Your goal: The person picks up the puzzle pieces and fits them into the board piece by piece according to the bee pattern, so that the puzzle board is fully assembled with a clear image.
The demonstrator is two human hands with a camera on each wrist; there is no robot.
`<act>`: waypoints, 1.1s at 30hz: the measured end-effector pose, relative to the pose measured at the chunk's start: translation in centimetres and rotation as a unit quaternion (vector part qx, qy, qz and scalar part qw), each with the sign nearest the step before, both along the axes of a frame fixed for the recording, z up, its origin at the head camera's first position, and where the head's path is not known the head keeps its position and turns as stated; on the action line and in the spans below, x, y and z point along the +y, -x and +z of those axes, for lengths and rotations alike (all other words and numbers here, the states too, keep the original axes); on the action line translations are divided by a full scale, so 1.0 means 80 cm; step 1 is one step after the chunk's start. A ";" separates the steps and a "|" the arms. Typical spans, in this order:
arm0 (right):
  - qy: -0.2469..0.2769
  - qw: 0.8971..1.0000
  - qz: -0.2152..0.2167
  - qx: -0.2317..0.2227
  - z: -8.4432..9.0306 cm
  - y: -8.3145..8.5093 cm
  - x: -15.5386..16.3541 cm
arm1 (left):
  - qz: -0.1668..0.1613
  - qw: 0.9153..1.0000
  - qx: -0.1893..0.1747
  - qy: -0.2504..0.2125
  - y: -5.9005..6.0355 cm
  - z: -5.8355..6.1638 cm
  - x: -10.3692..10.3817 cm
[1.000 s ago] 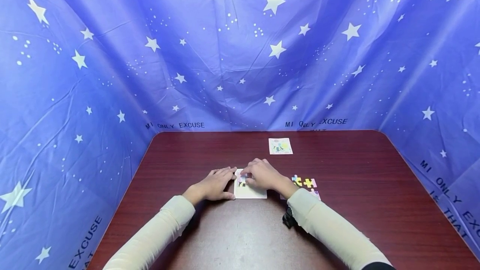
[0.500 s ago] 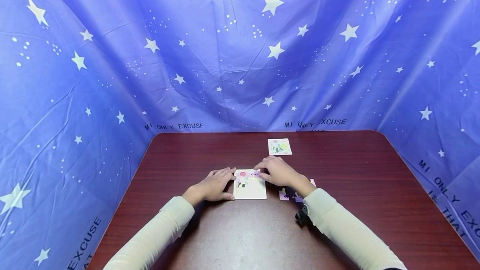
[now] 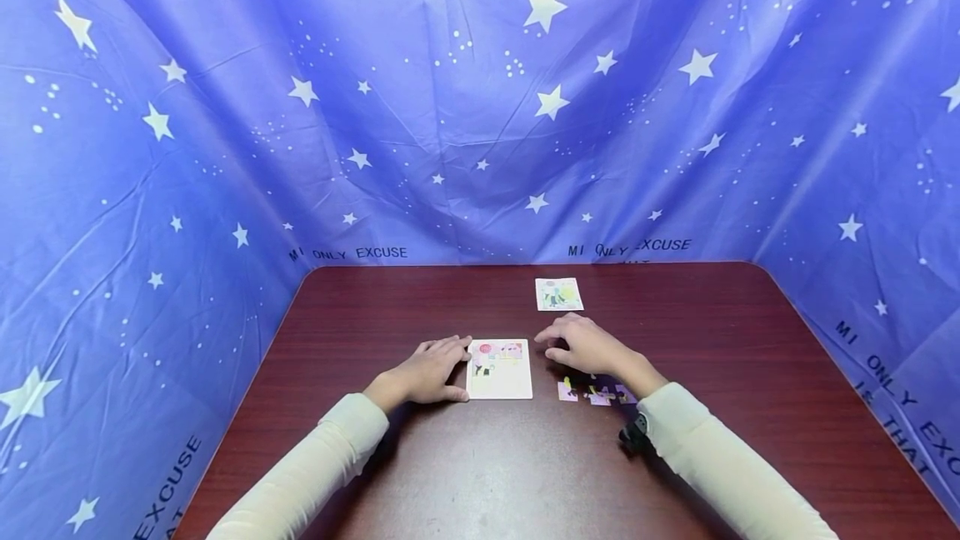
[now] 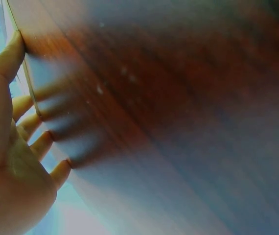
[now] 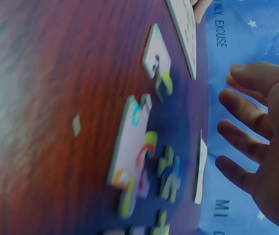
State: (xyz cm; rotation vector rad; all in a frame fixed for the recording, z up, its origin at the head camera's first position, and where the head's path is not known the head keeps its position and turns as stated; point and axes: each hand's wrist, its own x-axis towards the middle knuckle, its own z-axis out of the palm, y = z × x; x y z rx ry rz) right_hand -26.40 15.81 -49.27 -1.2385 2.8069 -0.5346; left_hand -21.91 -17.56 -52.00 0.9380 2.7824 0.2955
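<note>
the board (image 3: 499, 369) lies flat on the desk (image 3: 465, 457), near the middle and just in front of the person. its upper strip carries fitted pieces; the lower area is pale and bare. in the right wrist view the board (image 5: 184, 34) shows edge-on at the top.

the left hand (image 3: 429, 370) rests palm down on the desk, fingers straight. its fingertips and thumb touch the board's left edge. in the left wrist view the left hand (image 4: 7, 147) has its thumb against the board edge (image 4: 29, 83) and its fingers spread on the desk. it grips nothing.

the right hand (image 3: 587, 346) is released, fingers loosely extended. it sits just right of the board, apart from it, and above the loose pieces (image 3: 597, 393). in the right wrist view the right hand (image 5: 264, 137) is open and spread, clear of the pieces and holding nothing.

the loose pieces lie on the desk right of the board, partly under the right wrist. in the right wrist view one piece (image 5: 155, 56) lies nearest the board. a larger joined group (image 5: 132, 152) lies beside it, and small coloured pieces (image 5: 169, 174) lie next to that.

a card (image 3: 558, 293) with a picture lies further back on the desk, well apart from both hands. a blue star-print cloth (image 3: 480, 107) surrounds the desk on three sides.
</note>
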 end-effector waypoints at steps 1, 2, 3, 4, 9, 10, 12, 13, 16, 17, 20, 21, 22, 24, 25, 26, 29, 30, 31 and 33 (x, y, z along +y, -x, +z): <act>0.002 1.000 0.000 0.000 -0.001 -0.001 0.004 | 0.000 1.000 0.000 -0.001 0.000 0.000 0.000; 0.006 1.000 0.000 0.001 -0.003 -0.001 0.008 | 0.000 1.000 0.000 0.001 0.000 -0.001 0.000; 0.008 1.000 0.002 0.004 -0.005 -0.001 0.012 | 0.000 1.000 0.000 0.001 0.000 -0.001 0.000; 0.010 1.000 0.002 0.005 -0.007 -0.002 0.016 | -0.001 1.000 0.000 0.000 0.000 -0.001 0.000; 0.015 1.000 -0.010 0.006 -0.013 -0.005 0.035 | -0.004 1.000 0.000 0.001 0.001 0.001 0.001; 0.014 1.000 -0.014 0.008 -0.014 -0.006 0.039 | -0.005 1.000 0.002 0.000 0.001 0.001 0.001; 0.020 1.000 -0.022 0.006 -0.016 -0.008 0.046 | -0.006 1.000 0.003 0.004 0.002 0.002 0.001; 0.023 0.999 -0.025 0.006 -0.016 -0.009 0.049 | -0.007 1.000 0.004 0.004 0.002 0.002 0.001; 0.029 0.999 -0.034 0.013 -0.017 -0.011 0.058 | -0.008 1.000 0.004 0.008 0.003 0.003 0.001; 0.031 0.999 -0.038 0.013 -0.017 -0.012 0.061 | -0.009 1.000 0.004 0.008 0.003 0.004 0.002; 0.024 0.999 -0.044 0.019 -0.017 -0.013 0.069 | -0.008 1.000 0.004 0.005 0.003 0.003 0.002; 0.021 0.999 -0.045 0.020 -0.018 -0.013 0.071 | -0.008 1.000 0.005 0.005 0.003 0.003 0.002; 0.017 0.999 -0.046 0.020 -0.018 -0.014 0.073 | -0.008 1.000 0.006 0.004 0.003 0.003 0.002; 0.010 0.999 -0.048 0.022 -0.018 -0.015 0.077 | -0.008 1.000 0.007 0.002 0.002 0.002 0.002; 0.008 0.998 -0.050 0.023 -0.019 -0.016 0.079 | -0.008 1.000 0.008 0.000 0.002 0.001 0.002; 0.006 0.998 -0.051 0.024 -0.019 -0.016 0.080 | -0.007 1.000 0.007 0.002 0.002 0.000 0.002; 0.002 0.998 -0.053 0.027 -0.020 -0.018 0.084 | -0.003 1.000 0.006 0.001 0.001 -0.001 0.001; 0.000 0.998 -0.053 0.027 -0.020 -0.019 0.084 | -0.003 1.000 0.006 0.002 0.001 -0.001 0.001; -0.004 0.998 -0.053 0.028 -0.020 -0.020 0.085 | -0.002 1.000 0.007 0.002 0.001 -0.002 0.001; -0.013 0.998 -0.053 0.028 -0.021 -0.021 0.087 | -0.002 1.000 0.008 0.002 0.000 -0.002 0.001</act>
